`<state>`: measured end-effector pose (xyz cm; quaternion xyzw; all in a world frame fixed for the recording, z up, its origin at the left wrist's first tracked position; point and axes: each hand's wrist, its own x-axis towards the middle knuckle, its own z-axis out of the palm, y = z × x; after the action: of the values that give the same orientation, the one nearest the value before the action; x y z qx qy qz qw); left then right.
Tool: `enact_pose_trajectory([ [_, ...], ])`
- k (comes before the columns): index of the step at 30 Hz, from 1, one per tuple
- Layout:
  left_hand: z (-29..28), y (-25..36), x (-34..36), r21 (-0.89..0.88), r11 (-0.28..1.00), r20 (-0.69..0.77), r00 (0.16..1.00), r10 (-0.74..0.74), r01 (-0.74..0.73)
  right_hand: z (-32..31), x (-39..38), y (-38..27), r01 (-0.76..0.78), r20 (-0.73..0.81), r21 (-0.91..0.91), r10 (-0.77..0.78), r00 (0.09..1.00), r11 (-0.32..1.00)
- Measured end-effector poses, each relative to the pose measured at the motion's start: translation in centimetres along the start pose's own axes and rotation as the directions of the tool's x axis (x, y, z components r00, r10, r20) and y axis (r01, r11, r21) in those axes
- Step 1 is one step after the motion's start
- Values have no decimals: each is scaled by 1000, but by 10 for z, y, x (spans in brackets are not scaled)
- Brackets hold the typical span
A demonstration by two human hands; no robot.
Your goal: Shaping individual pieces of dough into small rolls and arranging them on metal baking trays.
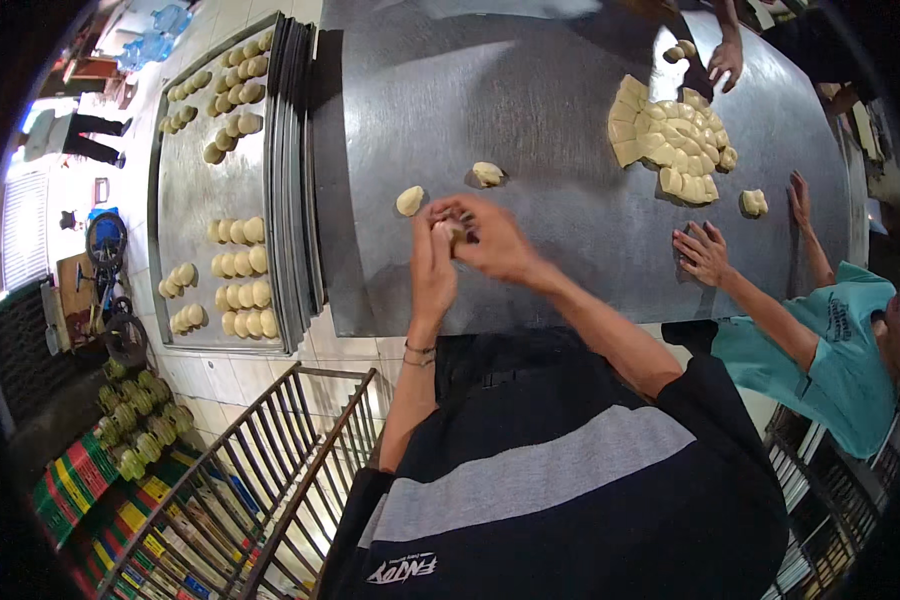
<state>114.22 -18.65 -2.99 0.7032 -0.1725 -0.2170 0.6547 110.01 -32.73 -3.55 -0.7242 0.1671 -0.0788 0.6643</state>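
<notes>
Just above the near part of the metal worktable (440, 110), my left hand (433, 272) and my right hand (497, 241) meet around a small piece of dough (456, 231). Both hands are closed on it, and fingers hide most of its surface. A pale dough piece (410, 201) lies on the table just beyond my left hand. Another dough piece (487, 174) rests a little farther off, beyond my right hand.
At left, stacked metal trays (295, 190) carry rows of dough balls (240, 262). Cut dough (670, 135) is heaped at right, with a single piece (754, 203) nearby. A co-worker's hand (705, 253) rests there; another person's hand (727, 62) is beyond. A metal rack (270, 430) stands below left.
</notes>
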Motion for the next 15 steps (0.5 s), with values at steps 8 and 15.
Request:
enact_pose_trajectory([
  [8, 46, 25, 24, 508, 826, -28, 954, 298, -243, -21, -41, -41, -183, -52, 493, 238, 970, 851],
  [15, 57, 26, 1, 497, 849, -13, 977, 215, -180, 10, -52, -21, -11, -328, 666, 306, 893, 746],
])
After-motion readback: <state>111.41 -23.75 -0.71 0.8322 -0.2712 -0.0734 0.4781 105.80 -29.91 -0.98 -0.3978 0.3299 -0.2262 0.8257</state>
